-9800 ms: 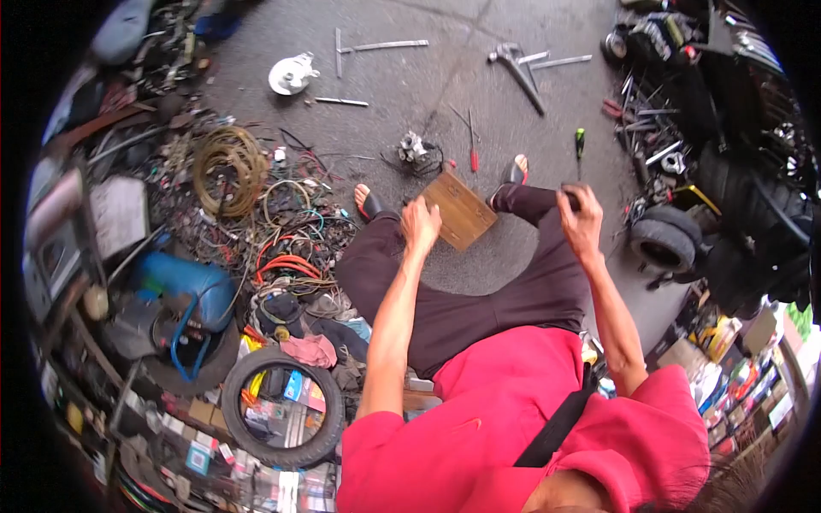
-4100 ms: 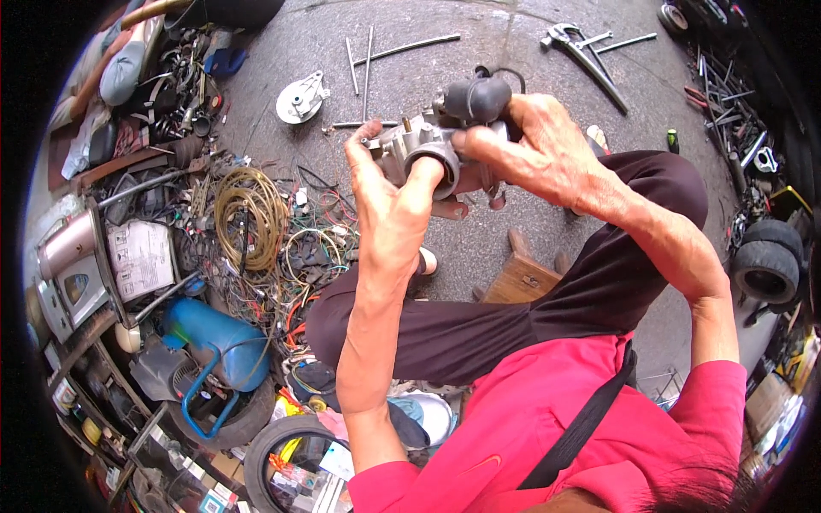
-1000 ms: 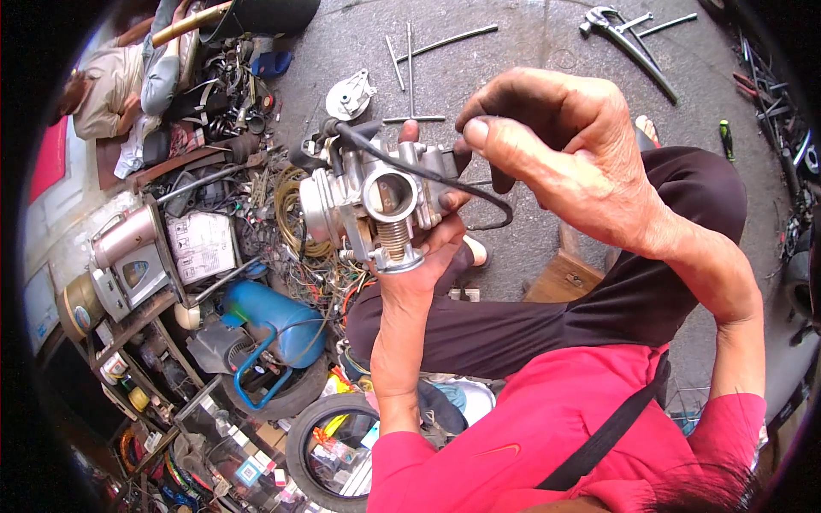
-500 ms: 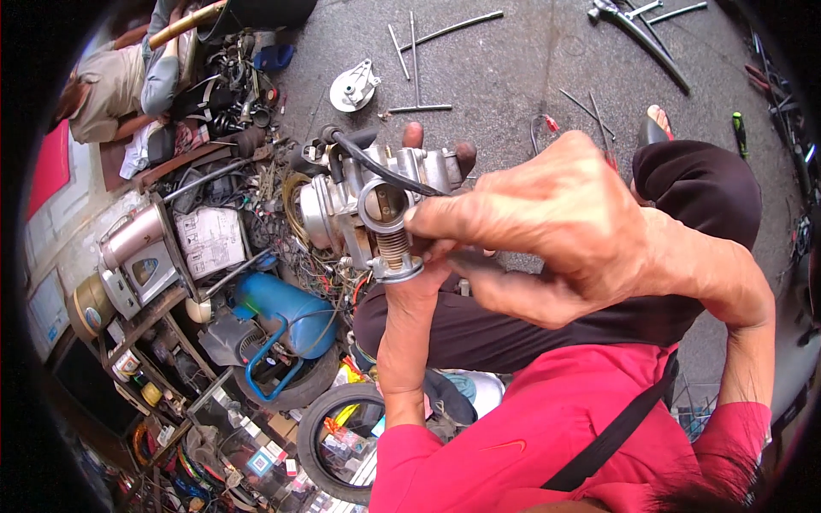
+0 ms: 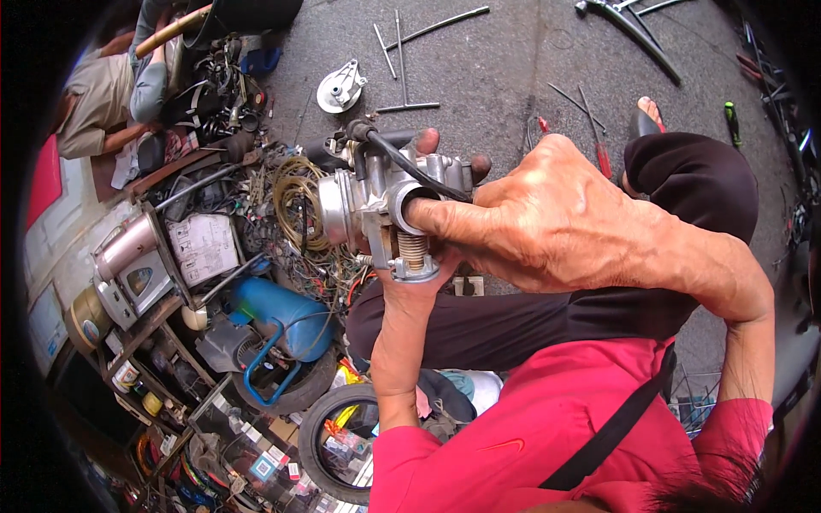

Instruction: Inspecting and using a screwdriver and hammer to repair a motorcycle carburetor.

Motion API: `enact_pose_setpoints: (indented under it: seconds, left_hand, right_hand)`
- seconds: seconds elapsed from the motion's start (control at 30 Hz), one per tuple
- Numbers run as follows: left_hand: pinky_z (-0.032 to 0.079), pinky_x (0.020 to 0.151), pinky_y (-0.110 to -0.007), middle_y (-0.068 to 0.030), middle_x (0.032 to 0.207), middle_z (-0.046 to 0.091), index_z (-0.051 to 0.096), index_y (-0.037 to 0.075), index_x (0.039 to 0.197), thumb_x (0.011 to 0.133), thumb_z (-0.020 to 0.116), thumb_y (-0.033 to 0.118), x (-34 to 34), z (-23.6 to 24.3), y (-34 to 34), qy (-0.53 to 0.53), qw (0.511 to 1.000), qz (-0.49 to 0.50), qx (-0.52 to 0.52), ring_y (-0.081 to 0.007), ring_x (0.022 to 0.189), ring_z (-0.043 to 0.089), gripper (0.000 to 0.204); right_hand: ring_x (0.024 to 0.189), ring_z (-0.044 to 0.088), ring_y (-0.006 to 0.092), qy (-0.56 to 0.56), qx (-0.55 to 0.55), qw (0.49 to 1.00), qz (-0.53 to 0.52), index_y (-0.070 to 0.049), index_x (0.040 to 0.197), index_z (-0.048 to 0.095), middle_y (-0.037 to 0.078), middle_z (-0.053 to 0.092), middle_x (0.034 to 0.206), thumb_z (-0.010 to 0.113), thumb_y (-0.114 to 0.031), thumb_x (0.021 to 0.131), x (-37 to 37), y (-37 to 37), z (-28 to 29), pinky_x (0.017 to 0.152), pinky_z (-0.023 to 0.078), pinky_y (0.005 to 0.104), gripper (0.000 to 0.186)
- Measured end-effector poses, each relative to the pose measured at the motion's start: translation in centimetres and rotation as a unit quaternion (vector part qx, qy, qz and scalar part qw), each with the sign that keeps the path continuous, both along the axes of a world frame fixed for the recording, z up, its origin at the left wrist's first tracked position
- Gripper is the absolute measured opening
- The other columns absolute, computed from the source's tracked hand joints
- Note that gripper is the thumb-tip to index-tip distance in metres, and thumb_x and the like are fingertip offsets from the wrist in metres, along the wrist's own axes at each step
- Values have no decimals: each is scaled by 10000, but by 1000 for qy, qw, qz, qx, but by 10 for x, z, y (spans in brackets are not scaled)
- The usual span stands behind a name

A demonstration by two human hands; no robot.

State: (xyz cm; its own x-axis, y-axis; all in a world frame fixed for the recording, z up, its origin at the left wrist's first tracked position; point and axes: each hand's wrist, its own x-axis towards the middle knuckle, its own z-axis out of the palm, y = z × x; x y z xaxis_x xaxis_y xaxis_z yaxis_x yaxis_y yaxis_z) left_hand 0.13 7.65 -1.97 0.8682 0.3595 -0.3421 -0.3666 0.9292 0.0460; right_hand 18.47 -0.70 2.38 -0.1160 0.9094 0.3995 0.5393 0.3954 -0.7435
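Observation:
A grey metal carburettor (image 5: 376,201) with a black hose over its top is held up close in front of me. My left hand (image 5: 428,274) grips it from below and behind, fingertips showing over its far side. My right hand (image 5: 547,222) covers its right side, with one finger pushed into the round opening on its face. A threaded brass-coloured part sticks out of the bottom of the carburettor.
Concrete ground holds metal rods (image 5: 402,51), a round silver cover (image 5: 340,85), screwdrivers (image 5: 599,145) and a green tool (image 5: 731,120). At left are coiled wires (image 5: 295,197), a blue compressor tank (image 5: 282,312), tyres (image 5: 338,445) and shelves of parts. Another person (image 5: 103,103) sits at top left.
The carburettor, picked up from the ground seconds ago, now sits closer to the camera. My right hand has slid over it and put a finger into its round opening.

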Motion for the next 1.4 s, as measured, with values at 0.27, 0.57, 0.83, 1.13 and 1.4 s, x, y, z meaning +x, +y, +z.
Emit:
enact_pose_setpoints:
  seconds: [0.27, 0.57, 0.83, 1.13, 1.4]
  left_hand:
    - [556, 725, -424, -358, 1222, 447, 224, 124, 1428, 829, 446, 569, 0, 0, 4, 70, 997, -13, 39, -356, 920, 623, 779]
    - [541, 760, -428, -353, 1271, 404, 223, 129, 1431, 847, 406, 579, 3, 9, 3, 67, 997, 4, 35, -392, 1062, 550, 760]
    - [508, 787, -486, -280, 1372, 317, 172, 180, 1444, 889, 430, 513, -1, 14, -5, 24, 994, 35, 100, -421, 1102, 501, 697]
    - [442, 419, -260, -317, 1365, 299, 209, 181, 1436, 863, 454, 532, -15, 11, 4, 57, 994, 53, 80, -336, 858, 624, 714]
    - [442, 464, -279, -310, 1354, 331, 266, 169, 1419, 802, 486, 592, -12, 6, 5, 70, 995, 33, 70, -342, 883, 613, 779]
  right_hand:
    - [432, 548, 220, -73, -65, 995, 7, -140, 1212, 517, 36, 511, 521, 645, -138, 748, 3, -7, 1, 371, 390, 346, 481]
    - [471, 569, 253, -42, -39, 998, 2, -135, 1237, 502, 63, 546, 551, 641, -113, 728, -2, -2, -16, 428, 431, 362, 527]
    - [437, 505, 143, -84, 189, 977, -43, 21, 1199, 527, 2, 471, 558, 678, -133, 682, -8, 0, -18, 369, 381, 294, 561]
    - [387, 430, 120, -81, 208, 974, -44, 60, 1070, 574, -5, 424, 536, 694, -64, 638, -1, -4, -24, 349, 329, 278, 466]
    - [415, 475, 144, -105, 184, 977, -31, 53, 986, 575, 11, 440, 555, 680, -70, 646, -8, -2, -27, 358, 357, 291, 376]
